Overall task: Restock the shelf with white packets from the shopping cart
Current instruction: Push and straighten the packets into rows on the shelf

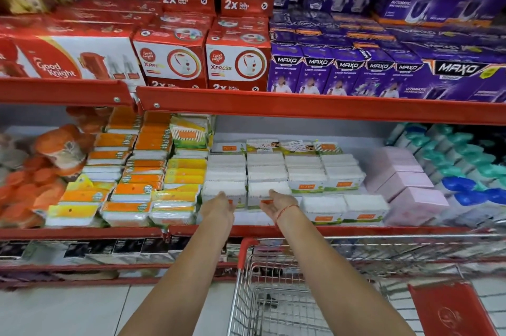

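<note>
Head view: both hands are reaching over the shelf's front edge (356, 229) into the white packets (273, 171), which are lying in rows with long axes along that edge. Left hand (219, 205) and right hand (276, 205) are resting, fingers extended and loosely spread, against two front packets (257, 190), gripping nothing. The shopping cart (287, 305) is showing no packets.

red boxes (237, 67): "Good Knight XPRESS 2x" | purple boxes (317, 72): "MAXO"
</note>
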